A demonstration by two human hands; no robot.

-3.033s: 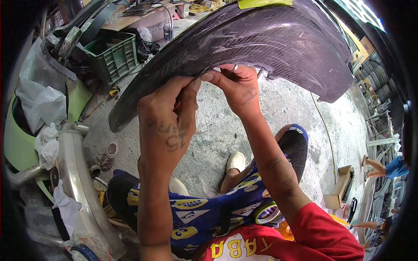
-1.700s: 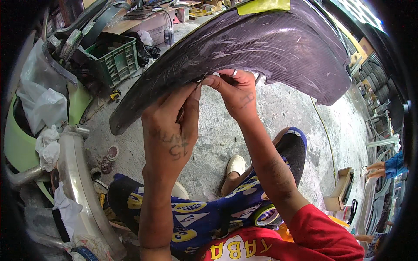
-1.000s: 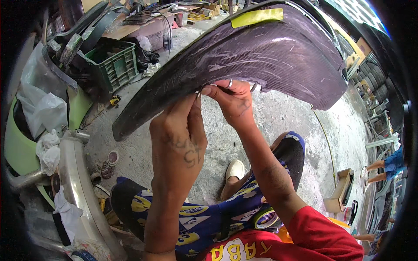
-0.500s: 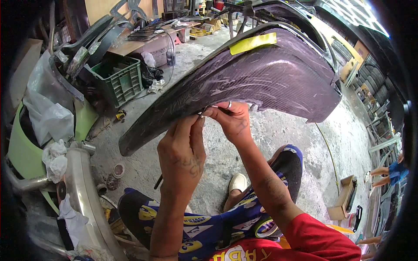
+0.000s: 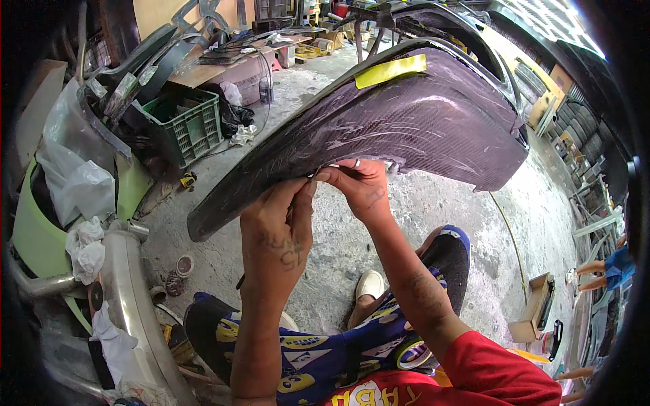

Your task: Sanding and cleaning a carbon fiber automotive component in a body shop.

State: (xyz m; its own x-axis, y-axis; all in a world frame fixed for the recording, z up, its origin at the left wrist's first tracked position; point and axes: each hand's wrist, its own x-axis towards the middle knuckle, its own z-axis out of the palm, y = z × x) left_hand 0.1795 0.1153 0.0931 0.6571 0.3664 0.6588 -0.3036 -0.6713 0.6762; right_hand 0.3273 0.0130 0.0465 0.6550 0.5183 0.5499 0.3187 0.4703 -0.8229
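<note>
A long curved carbon-fibre car panel [image 5: 406, 128], dark purple-black with pale scratches, slants across the view in front of me. A yellow tape strip [image 5: 391, 71] sticks to its upper part. My left hand [image 5: 276, 227] is closed in a pinch at the panel's lower edge. A thin dark rod [image 5: 240, 281], its kind unclear, pokes out behind that wrist and seems to run through the hand. My right hand [image 5: 362, 189] is closed at the same edge, thumb in front and fingers partly hidden behind. The two thumbs nearly meet; whatever lies between the fingertips is too small to make out.
At left are a green crate [image 5: 183, 125], a light-green body part [image 5: 44, 233] and a metal pipe [image 5: 125, 291]. A cardboard box [image 5: 530, 317] lies on the floor at right. A tape roll [image 5: 412, 354] rests by my lap. Another person's legs [image 5: 592, 268] show far right.
My left hand has turned slightly and shifted a little to the left, so less of the rod shows. The panel has tilted very slightly. My right hand stays nearly in place.
</note>
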